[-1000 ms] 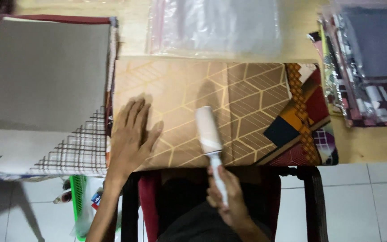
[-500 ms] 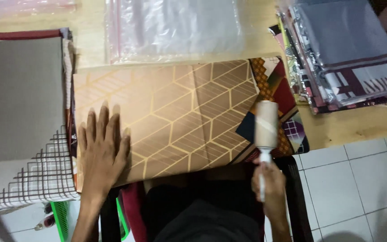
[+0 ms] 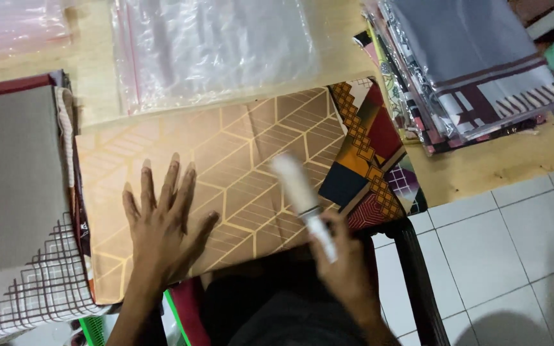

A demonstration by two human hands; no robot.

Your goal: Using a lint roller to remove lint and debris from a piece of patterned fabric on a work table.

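A folded tan cloth (image 3: 226, 173) with a thin gold hexagon print lies flat on the wooden worktop (image 3: 501, 163), with a patchwork border of red, orange and navy at its right end. The left hand (image 3: 161, 224) presses on it, palm down, fingers spread wide. The right hand (image 3: 344, 263) is wrapped around the handle of a white lint roller (image 3: 296, 186), whose cylinder rests tilted on the cloth. Clear crinkled plastic bags (image 3: 219, 45) lie behind. Half a second ago the roller was over the patchwork border; it now sits further left, on the tan part.
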